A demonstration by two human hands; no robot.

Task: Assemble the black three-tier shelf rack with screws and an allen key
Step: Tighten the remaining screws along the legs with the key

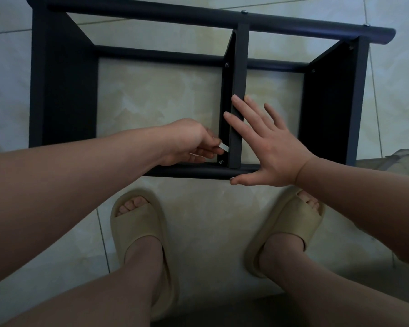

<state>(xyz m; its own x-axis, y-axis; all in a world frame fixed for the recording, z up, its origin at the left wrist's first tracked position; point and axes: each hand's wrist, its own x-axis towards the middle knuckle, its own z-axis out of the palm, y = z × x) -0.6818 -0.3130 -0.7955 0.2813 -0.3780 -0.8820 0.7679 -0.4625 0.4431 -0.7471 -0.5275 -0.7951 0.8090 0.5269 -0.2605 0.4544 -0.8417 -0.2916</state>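
The black shelf rack [64, 90] lies on its side on the tiled floor, its round tubes running left to right and its three boards pointing away from me. My left hand [194, 142] pinches a silver allen key [223, 147] just left of the middle board [240, 67], above a screw [221, 162] at that board's near corner. My right hand [267, 147] lies flat with spread fingers across the middle board's edge, its thumb along the near tube [187, 172].
My feet in beige slippers [137, 223] stand on the floor just in front of the near tube. Screw heads show on the far tube [244, 12] and on the middle board [227, 65]. A grey-green object [401, 159] sits at the right edge.
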